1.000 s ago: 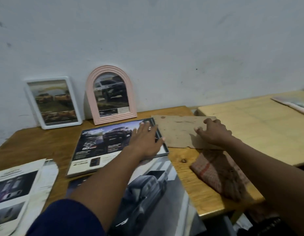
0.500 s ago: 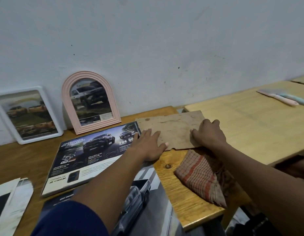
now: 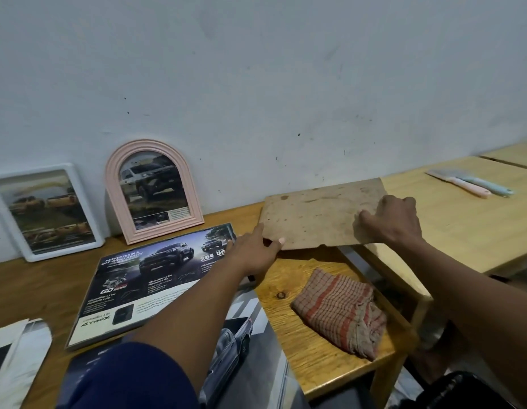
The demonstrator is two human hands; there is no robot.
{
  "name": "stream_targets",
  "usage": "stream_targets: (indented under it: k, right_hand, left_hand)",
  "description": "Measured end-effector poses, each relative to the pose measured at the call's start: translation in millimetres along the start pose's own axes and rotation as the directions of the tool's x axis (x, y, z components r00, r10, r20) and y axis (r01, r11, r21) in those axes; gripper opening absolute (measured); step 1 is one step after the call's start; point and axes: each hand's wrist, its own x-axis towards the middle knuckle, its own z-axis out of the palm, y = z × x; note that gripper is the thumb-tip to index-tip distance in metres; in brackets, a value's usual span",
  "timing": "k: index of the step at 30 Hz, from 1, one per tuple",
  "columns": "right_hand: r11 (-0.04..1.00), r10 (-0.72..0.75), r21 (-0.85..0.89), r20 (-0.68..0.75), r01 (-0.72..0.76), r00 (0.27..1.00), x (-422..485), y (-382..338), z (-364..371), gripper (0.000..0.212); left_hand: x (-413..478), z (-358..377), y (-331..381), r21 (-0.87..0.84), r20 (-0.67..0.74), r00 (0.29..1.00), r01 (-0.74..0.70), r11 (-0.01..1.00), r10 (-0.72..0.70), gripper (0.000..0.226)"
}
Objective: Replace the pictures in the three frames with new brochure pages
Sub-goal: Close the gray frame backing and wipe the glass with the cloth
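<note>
Here, from the head view, the right hand (image 3: pixel 395 219) grips the backing board (image 3: pixel 312 219) lifted over the table's (image 3: pixel 300 349) right edge, the left hand's (image 3: pixel 253 252) straight fingers steady its corner; best kept level, then squared onto the frame (image 3: pixel 156 278) lying mid-table.

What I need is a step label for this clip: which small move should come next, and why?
Probably carry the stained brown backing board leftward and lay it over the dark truck brochure page lying flat beside it. The right hand grips the board's lifted near edge, the left hand touches its left corner, and the page lies uncovered.
</note>
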Motion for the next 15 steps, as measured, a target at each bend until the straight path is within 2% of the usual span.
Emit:
stream_targets:
  k: [3,5,8,10,15]
  right_hand:
    - [0.998,-0.037,0.051,-0.016,0.038,0.999,-3.8,-4.1,-6.4,0.062]
    - [0.995,-0.061,0.077,-0.014,0.062,0.998,-7.2,-11.1,-8.8,0.064]
    - [0.991,-0.092,0.103,0.007,0.09,0.996,-11.2,-23.6,-7.4,0.061]
    - [0.986,-0.11,0.129,0.025,0.105,0.994,-17.1,-35.3,-3.9,0.059]
    - [0.965,-0.198,0.192,0.091,0.178,0.976,-48.0,-78.0,14.2,0.06]
  left_hand:
    - [-4.5,-5.6,4.0,-0.225,-0.022,1.0,0.006,0.974,-0.011,0.093]
    - [-9.0,-10.8,6.7,-0.276,-0.084,0.996,-0.013,0.961,-0.01,0.09]
    - [-14.0,-19.5,1.3,-0.269,-0.198,0.98,-0.057,0.961,0.002,0.099]
    - [-21.6,-28.4,-7.8,-0.23,-0.267,0.963,-0.027,0.973,-0.036,0.101]
    - [-53.6,-55.7,-56.0,-0.147,-0.312,0.947,0.027,0.989,-0.072,0.096]
